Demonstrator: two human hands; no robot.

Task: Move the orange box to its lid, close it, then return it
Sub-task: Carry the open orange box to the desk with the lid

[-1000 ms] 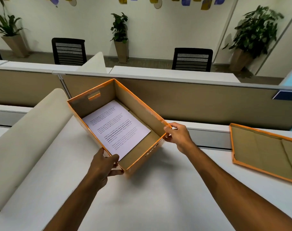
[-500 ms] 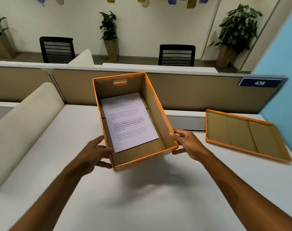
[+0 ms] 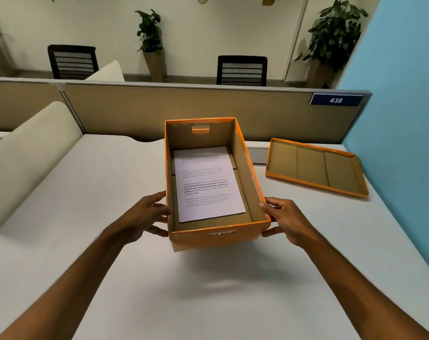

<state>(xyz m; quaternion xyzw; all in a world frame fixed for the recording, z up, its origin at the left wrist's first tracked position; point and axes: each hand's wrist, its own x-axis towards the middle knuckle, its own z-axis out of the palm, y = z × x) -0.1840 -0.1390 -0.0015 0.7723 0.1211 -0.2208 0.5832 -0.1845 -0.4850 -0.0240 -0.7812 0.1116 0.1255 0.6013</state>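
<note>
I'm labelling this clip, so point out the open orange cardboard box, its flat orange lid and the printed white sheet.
Open orange cardboard box [image 3: 218, 238]: head view, near outer wall.
Flat orange lid [image 3: 311, 168]: head view, brown inner face.
Printed white sheet [image 3: 206, 185]: head view, middle of the page.

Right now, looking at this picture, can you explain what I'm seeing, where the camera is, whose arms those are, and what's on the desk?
There is no machine here. The camera sits on a person's head and looks forward and down, so the two bare arms reaching in from the bottom belong to the wearer. The left hand and right hand grip opposite sides of an open orange box, near its close end. The shadow beneath it suggests it is lifted slightly off the white desk. Inside the box lies a printed sheet of paper, flat on the bottom. To the right, near the blue wall, the box's orange lid rests on the desk with its brown inside facing up. Behind the desk stands a tan partition bearing a sign that reads 438.
</note>
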